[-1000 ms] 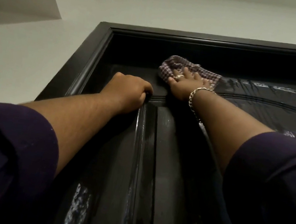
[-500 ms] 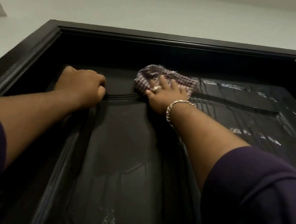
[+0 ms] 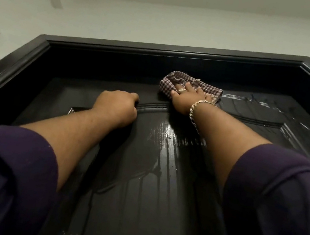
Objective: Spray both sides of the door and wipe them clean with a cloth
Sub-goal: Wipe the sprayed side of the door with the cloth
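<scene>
Up high, the black panelled door (image 3: 140, 176) fills most of the view, seen from below w/ its black door frame (image 3: 160, 50) running across the top against a pale wall (image 3: 185, 20). Right hand (image 3: 188, 97) is spread flat, fingers straight, pressing a checked cloth (image 3: 178, 80) onto the door's top rail, just under the frame. Cloth is bunched, sticking out beyond the fingertips and to both sides of the hand. A ring shows on one finger & a chain bracelet (image 3: 198, 109) sits at the wrist. Left hand (image 3: 117, 109) is curled into a fist, knuckles against the door at the curved moulding of the upper panel; can't see anything held in it. Wet streaks glisten on the panel between the forearms and on the top rail right of the cloth. Both arms wear dark purple sleeves (image 3: 279, 198) pushed up past the forearms
</scene>
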